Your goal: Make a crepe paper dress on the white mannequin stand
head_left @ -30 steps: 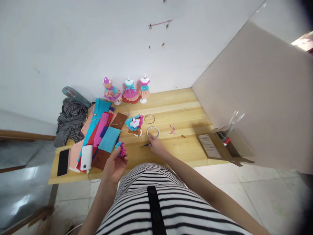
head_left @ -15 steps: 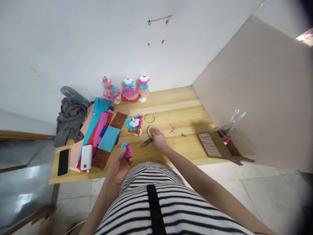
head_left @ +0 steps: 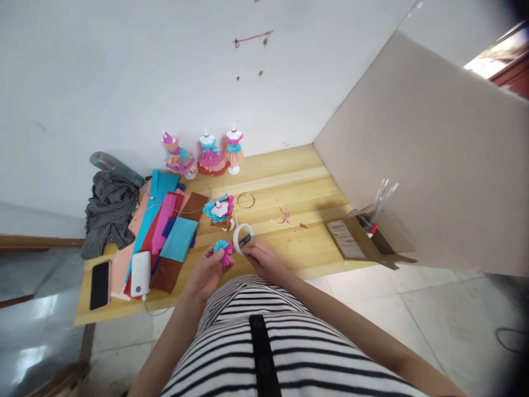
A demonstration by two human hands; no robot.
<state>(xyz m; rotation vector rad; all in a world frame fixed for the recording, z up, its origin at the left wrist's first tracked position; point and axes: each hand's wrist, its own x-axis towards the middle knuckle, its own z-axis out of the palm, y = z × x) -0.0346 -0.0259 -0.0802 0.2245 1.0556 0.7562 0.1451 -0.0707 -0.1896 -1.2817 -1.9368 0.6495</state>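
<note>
Left hand (head_left: 208, 274): thumb and fingers pinched on the pleated blue-and-pink paper piece (head_left: 223, 252), held over the table's (head_left: 309, 176) front edge. Half a second ago it was farther left, nearer the paper sheets (head_left: 179, 239); now it's come in close to the right hand (head_left: 265, 261). Right hand: fingers curled, closed on the near rim of the white ring-shaped roll (head_left: 236, 241). That roll lay flat on the wood before; now it's tilted up, just beside the pleated paper, can't tell if they touch. Blue-handled snips (head_left: 247, 240) lay in plain view earlier, now seen through the roll's hole. Unchanged from where I stand: small ruffled dress form (head_left: 220, 209) behind the hands, three dressed forms (head_left: 212, 158) by the wall, thin hoop (head_left: 246, 200), phone (head_left: 100, 284) at left, cardboard box (head_left: 346, 240) at right.
</note>
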